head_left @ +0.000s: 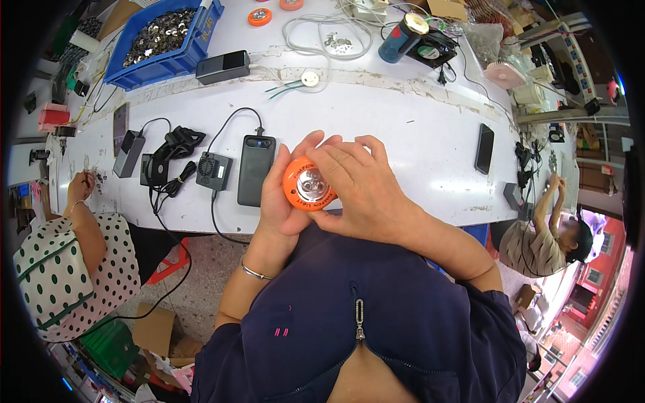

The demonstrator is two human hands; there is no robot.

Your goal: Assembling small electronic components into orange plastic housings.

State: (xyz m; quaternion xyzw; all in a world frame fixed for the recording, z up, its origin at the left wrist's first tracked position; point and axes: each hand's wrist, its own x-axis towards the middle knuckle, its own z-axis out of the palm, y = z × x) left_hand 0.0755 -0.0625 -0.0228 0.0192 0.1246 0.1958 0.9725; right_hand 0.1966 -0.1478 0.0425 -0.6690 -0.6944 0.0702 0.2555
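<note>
A round orange light [293, 180] with a clear domed centre is held between my two hands, just above the table's front edge. My left hand [275, 201] cups it from the left and beneath, fingers wrapped behind it. My right hand [359, 181] closes over its right side, with the fingers on its upper rim and the thumb at its lower edge. The light's back is hidden by my palms. Beside my left hand lies a black power bank [256, 176], with a cable running from its top to a small black box [214, 170].
A blue crate [191, 57] of small metal parts stands at the back left. Two more orange lights, including one [259, 17], lie at the back near a coiled cable [289, 30]. A phone [484, 149] lies to the right. Co-workers sit at both sides.
</note>
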